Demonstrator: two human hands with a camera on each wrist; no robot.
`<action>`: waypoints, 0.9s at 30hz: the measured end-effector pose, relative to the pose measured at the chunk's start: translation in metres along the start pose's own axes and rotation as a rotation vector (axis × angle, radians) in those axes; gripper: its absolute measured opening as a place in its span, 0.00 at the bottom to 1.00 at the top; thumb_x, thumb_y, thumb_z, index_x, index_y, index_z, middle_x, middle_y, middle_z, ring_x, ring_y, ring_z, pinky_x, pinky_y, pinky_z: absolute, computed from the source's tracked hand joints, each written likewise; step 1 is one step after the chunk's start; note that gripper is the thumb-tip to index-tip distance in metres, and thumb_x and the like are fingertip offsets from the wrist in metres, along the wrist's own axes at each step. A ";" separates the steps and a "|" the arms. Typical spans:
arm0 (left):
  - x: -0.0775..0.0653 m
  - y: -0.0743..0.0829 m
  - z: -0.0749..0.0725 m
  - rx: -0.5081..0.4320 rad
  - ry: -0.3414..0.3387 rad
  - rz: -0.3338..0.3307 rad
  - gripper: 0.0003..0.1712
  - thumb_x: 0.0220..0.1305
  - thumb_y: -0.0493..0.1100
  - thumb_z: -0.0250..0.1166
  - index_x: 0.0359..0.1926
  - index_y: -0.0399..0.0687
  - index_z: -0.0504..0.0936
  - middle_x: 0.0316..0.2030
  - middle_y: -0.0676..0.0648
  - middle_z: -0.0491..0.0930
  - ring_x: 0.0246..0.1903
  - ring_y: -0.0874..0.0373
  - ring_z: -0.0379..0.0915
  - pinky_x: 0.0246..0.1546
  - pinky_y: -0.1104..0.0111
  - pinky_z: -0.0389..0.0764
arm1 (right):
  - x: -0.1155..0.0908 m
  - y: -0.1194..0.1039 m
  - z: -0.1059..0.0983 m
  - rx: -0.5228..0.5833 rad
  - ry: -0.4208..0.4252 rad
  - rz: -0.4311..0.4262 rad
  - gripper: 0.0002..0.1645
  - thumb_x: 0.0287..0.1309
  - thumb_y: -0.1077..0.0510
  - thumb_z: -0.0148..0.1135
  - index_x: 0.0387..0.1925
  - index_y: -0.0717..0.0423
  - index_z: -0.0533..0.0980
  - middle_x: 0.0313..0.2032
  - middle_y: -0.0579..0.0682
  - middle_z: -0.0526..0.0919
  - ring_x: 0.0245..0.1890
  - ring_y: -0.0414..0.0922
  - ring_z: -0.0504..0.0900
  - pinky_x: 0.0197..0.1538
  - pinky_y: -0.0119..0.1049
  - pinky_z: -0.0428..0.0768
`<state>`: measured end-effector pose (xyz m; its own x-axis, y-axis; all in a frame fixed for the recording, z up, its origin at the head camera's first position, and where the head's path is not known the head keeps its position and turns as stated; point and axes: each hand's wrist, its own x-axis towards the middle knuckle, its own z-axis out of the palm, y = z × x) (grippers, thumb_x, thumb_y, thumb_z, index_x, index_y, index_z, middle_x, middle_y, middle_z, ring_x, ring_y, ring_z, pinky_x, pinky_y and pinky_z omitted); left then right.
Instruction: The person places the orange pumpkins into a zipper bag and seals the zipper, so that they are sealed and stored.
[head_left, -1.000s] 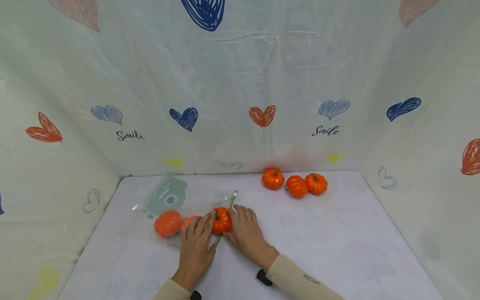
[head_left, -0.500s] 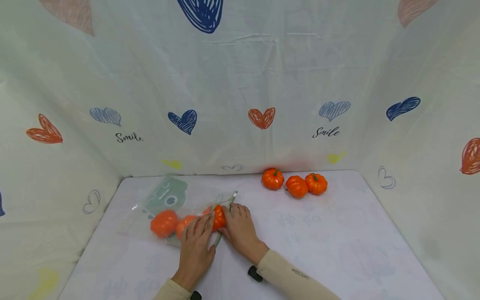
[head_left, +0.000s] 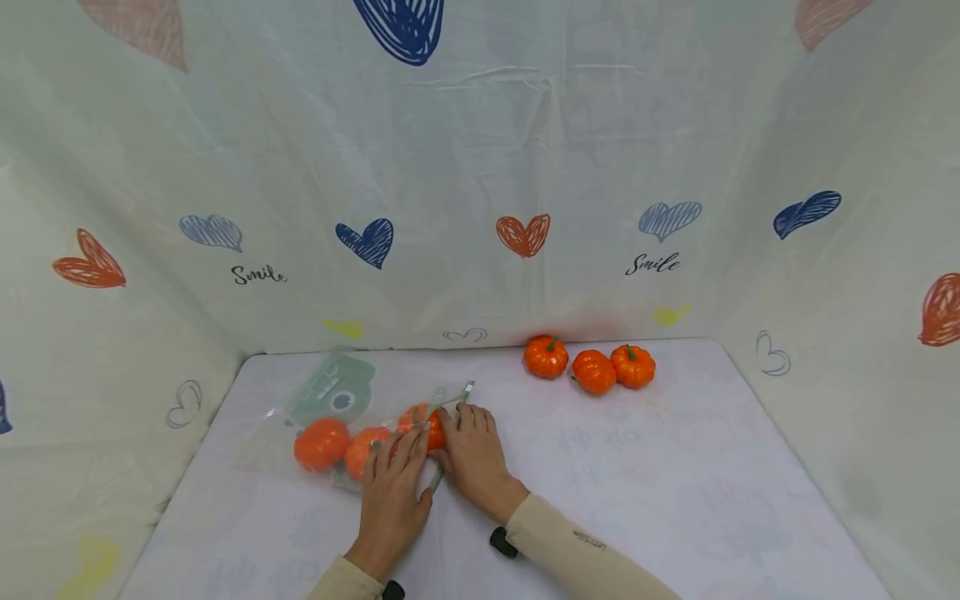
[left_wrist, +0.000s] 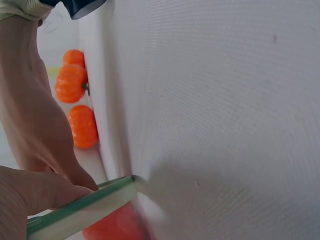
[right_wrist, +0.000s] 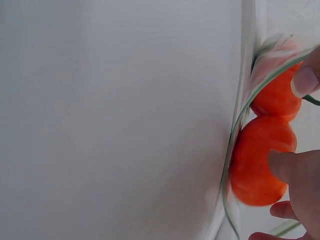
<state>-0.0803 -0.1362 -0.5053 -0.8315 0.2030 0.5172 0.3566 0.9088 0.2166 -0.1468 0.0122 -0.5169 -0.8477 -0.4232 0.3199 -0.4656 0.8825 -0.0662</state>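
Observation:
A clear zip bag (head_left: pixel 341 392) with a green print and green zip edge lies on the left of the table. Two small orange pumpkins (head_left: pixel 322 444) (head_left: pixel 364 451) show inside it. A third pumpkin (head_left: pixel 436 433) sits at the mouth, partly behind the film. My left hand (head_left: pixel 393 500) holds the bag's mouth, fingers on top, and its thumb (left_wrist: pixel 55 189) lies along the zip edge (left_wrist: pixel 95 200). My right hand (head_left: pixel 474 454) grips the third pumpkin from its right side, thumb (right_wrist: pixel 282 165) on its skin in the right wrist view.
Several loose things stand at the table's back: one pumpkin (head_left: pixel 545 357) alone and two more (head_left: pixel 593 372) (head_left: pixel 632 367) side by side. A white sheet (head_left: pixel 450 150) printed with hearts walls the table (head_left: pixel 660 492) behind and at both sides.
My right hand has moved left, carrying the third pumpkin into the bag's mouth. The pumpkins inside have shifted left. My left hand has stayed in place.

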 end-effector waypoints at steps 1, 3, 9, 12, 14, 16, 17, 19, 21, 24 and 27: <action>0.000 0.000 0.000 -0.001 -0.002 -0.002 0.53 0.29 0.30 0.86 0.66 0.36 0.81 0.66 0.42 0.78 0.63 0.39 0.69 0.62 0.37 0.69 | -0.001 0.002 -0.001 0.001 -0.008 0.004 0.38 0.62 0.40 0.74 0.67 0.51 0.76 0.58 0.58 0.79 0.60 0.55 0.78 0.67 0.50 0.75; 0.000 0.000 0.000 -0.003 -0.013 -0.009 0.53 0.30 0.30 0.87 0.66 0.36 0.80 0.66 0.42 0.78 0.63 0.38 0.69 0.62 0.37 0.70 | -0.004 0.008 -0.003 0.015 -0.016 0.012 0.38 0.62 0.41 0.75 0.68 0.52 0.76 0.59 0.58 0.78 0.60 0.56 0.78 0.67 0.51 0.75; 0.001 0.000 0.000 -0.004 -0.035 -0.027 0.53 0.31 0.30 0.88 0.67 0.37 0.80 0.65 0.42 0.78 0.64 0.36 0.69 0.61 0.36 0.71 | -0.013 0.033 -0.012 0.047 0.012 0.025 0.36 0.64 0.43 0.75 0.67 0.54 0.76 0.60 0.60 0.76 0.61 0.57 0.76 0.68 0.53 0.73; 0.000 0.000 0.001 0.000 -0.028 -0.022 0.53 0.31 0.30 0.88 0.66 0.36 0.80 0.65 0.41 0.78 0.63 0.36 0.69 0.61 0.37 0.71 | -0.018 0.048 -0.018 0.054 0.047 0.031 0.36 0.64 0.44 0.75 0.67 0.55 0.76 0.60 0.60 0.75 0.61 0.58 0.75 0.67 0.54 0.73; 0.001 0.001 0.001 0.004 -0.025 -0.020 0.53 0.30 0.31 0.88 0.66 0.36 0.81 0.65 0.41 0.78 0.63 0.36 0.69 0.61 0.37 0.71 | -0.020 0.058 -0.022 0.058 0.071 0.041 0.36 0.63 0.45 0.76 0.67 0.56 0.76 0.59 0.61 0.76 0.61 0.59 0.75 0.67 0.54 0.74; 0.001 0.001 0.001 0.004 -0.028 -0.021 0.53 0.31 0.31 0.88 0.66 0.36 0.80 0.65 0.41 0.78 0.63 0.36 0.69 0.62 0.38 0.70 | -0.023 0.068 -0.025 0.057 0.086 0.059 0.37 0.62 0.45 0.76 0.67 0.56 0.76 0.59 0.62 0.76 0.61 0.59 0.75 0.66 0.55 0.74; 0.001 0.001 0.001 0.003 -0.031 -0.024 0.53 0.31 0.31 0.88 0.66 0.36 0.80 0.65 0.41 0.78 0.64 0.36 0.68 0.62 0.38 0.70 | -0.025 0.073 -0.026 0.057 0.092 0.071 0.37 0.62 0.46 0.77 0.67 0.57 0.76 0.59 0.62 0.76 0.61 0.59 0.75 0.66 0.55 0.74; 0.001 0.001 0.001 0.003 -0.039 -0.030 0.53 0.31 0.31 0.88 0.67 0.36 0.80 0.65 0.41 0.78 0.64 0.36 0.68 0.62 0.38 0.70 | -0.028 0.083 -0.029 0.059 0.102 0.094 0.37 0.62 0.47 0.77 0.67 0.57 0.76 0.59 0.63 0.76 0.61 0.59 0.75 0.66 0.55 0.74; 0.001 0.001 0.000 0.005 -0.047 -0.034 0.53 0.32 0.32 0.88 0.67 0.36 0.80 0.66 0.41 0.78 0.64 0.37 0.68 0.62 0.39 0.70 | -0.031 0.093 -0.032 0.064 0.112 0.116 0.38 0.61 0.47 0.78 0.67 0.58 0.76 0.60 0.64 0.76 0.61 0.61 0.74 0.66 0.56 0.74; 0.002 0.001 0.001 0.013 -0.055 -0.037 0.53 0.32 0.32 0.88 0.67 0.37 0.80 0.66 0.41 0.78 0.63 0.38 0.69 0.62 0.39 0.70 | -0.036 0.108 -0.036 0.075 0.123 0.149 0.38 0.60 0.49 0.79 0.67 0.60 0.76 0.61 0.67 0.75 0.62 0.63 0.74 0.66 0.59 0.73; 0.002 0.000 0.001 0.011 -0.056 -0.039 0.53 0.32 0.32 0.88 0.67 0.37 0.80 0.66 0.41 0.78 0.63 0.38 0.69 0.62 0.40 0.70 | -0.041 0.123 -0.040 0.076 0.122 0.184 0.39 0.60 0.50 0.79 0.67 0.61 0.75 0.62 0.68 0.74 0.62 0.65 0.73 0.65 0.60 0.74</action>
<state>-0.0820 -0.1352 -0.5048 -0.8673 0.1872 0.4612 0.3188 0.9205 0.2260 -0.1596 0.1466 -0.4999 -0.8851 -0.2245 0.4077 -0.3278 0.9225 -0.2036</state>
